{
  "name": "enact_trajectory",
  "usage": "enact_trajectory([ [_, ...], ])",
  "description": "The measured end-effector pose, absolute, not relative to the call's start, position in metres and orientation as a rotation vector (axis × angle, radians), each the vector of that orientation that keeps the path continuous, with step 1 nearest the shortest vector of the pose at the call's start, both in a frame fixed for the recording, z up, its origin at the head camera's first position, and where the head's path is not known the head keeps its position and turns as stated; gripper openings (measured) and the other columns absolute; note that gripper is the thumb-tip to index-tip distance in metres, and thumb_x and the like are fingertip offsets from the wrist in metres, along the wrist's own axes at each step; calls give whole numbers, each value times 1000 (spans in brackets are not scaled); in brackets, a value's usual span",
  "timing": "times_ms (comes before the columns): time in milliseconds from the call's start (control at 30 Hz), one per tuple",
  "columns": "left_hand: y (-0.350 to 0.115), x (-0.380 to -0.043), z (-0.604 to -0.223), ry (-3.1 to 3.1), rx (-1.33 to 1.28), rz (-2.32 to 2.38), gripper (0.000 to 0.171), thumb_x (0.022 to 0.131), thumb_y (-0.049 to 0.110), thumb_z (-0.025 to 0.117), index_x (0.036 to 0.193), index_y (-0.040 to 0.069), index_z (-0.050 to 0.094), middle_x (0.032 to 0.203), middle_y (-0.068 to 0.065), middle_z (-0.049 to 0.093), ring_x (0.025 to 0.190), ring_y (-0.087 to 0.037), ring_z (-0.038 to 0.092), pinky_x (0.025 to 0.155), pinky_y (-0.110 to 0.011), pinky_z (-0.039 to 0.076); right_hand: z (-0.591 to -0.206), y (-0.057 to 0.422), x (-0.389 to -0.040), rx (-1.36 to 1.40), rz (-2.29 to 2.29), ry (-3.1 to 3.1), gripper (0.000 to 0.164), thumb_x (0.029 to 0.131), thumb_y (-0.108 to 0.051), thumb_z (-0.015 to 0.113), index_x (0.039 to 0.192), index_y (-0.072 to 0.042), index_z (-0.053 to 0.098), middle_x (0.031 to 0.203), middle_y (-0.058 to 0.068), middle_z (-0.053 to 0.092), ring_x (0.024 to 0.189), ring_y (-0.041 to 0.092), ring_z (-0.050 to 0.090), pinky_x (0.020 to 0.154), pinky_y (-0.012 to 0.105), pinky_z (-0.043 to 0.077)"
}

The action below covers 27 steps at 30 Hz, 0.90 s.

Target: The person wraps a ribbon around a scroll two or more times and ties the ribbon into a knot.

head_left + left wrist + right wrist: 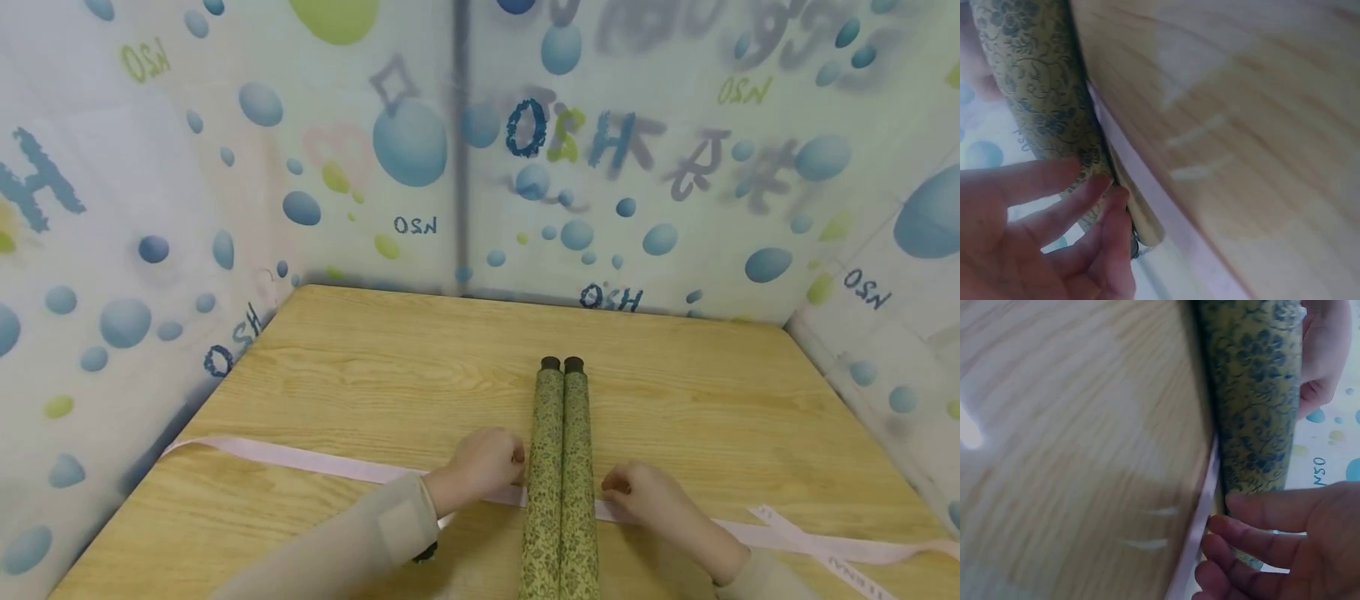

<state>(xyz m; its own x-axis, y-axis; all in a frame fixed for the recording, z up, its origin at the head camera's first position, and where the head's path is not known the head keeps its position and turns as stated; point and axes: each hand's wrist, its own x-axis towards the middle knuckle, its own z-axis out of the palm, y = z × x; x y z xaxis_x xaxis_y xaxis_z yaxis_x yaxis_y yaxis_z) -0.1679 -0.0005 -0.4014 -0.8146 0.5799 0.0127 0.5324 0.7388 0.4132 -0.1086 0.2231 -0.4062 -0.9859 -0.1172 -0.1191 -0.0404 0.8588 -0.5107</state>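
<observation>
Two rolled scrolls lie side by side on the table, a left scroll (546, 450) and a right scroll (577, 450), both covered in green-gold patterned fabric with dark end knobs. Beneath them runs a pale pink ribbon (300, 458), stretching out to both sides. My left hand (483, 467) is beside the left scroll, fingers loosely bent and fingertips right at its side in the left wrist view. On the other side, my right hand (648, 500) has its relaxed fingertips close to the right scroll and the ribbon (1192, 540). Neither hand grips anything.
The wooden table (375, 358) is bordered by a curtain (637, 200) printed with bubbles and lettering. At the right, a printed end of ribbon (825, 558) crosses over the main strip. A small dark object (426, 552) shows beside the left sleeve (360, 533).
</observation>
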Motion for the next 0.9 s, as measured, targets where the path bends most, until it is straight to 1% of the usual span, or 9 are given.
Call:
enact_trajectory([
  [67,-2,-168,-402,2838,928,524,4,79,13,68,80,11,72,78,1,68,71,-15,61,59,-28,49,-410,225,-106,-132,-734,2929,7,75,-5,73,79,-6,66,77,1,64,72,19,60,69,36,51],
  [200,-1,-167,-404,2863,922,327,5,76,16,68,72,14,68,73,2,62,69,-17,55,62,-34,46,-416,225,-103,-159,-647,3014,12,73,-6,74,71,-9,63,68,-3,57,64,12,53,62,30,48],
  [333,2,-167,-406,2865,912,205,4,74,17,68,71,17,67,72,2,54,68,-16,48,62,-33,41,-419,221,-101,-221,-542,3093,13,75,-5,70,67,-11,62,65,-4,54,63,12,50,62,29,46],
  [433,3,-165,-408,2859,947,219,3,75,16,68,74,19,70,72,3,57,68,-14,49,61,-31,42,-419,218,-101,-178,-563,3081,15,75,-7,68,66,-13,57,63,-5,52,60,12,48,59,29,43],
  [533,4,-163,-408,2819,984,396,17,84,13,62,67,14,63,63,3,53,57,-10,46,54,-26,41,-418,217,-102,-80,-685,3018,13,77,-10,68,71,-13,56,64,-5,53,59,11,48,57,28,43],
  [633,4,-161,-406,2744,977,629,37,94,14,52,57,14,47,49,5,40,44,-6,35,44,-20,33,-415,216,-103,4,-850,2930,8,85,-16,64,82,-8,62,71,-1,60,63,15,54,60,32,46],
  [700,5,-160,-404,2683,943,726,45,96,19,51,53,14,42,44,8,35,39,-4,31,42,-18,31,-413,216,-105,35,-943,2876,21,89,-24,61,91,-4,65,82,6,66,74,21,61,68,37,50],
  [800,5,-157,-399,2599,874,800,48,95,28,54,51,14,44,39,9,35,35,-3,31,40,-18,30,-411,214,-106,82,-1022,2806,37,89,-34,61,98,2,66,91,13,67,86,31,63,76,45,50],
  [900,8,-155,-396,2544,833,810,46,93,31,57,52,14,45,37,10,33,34,-3,31,39,-17,30,-411,211,-108,101,-1028,2798,40,86,-36,66,96,3,66,92,13,68,88,32,63,78,47,50],
])
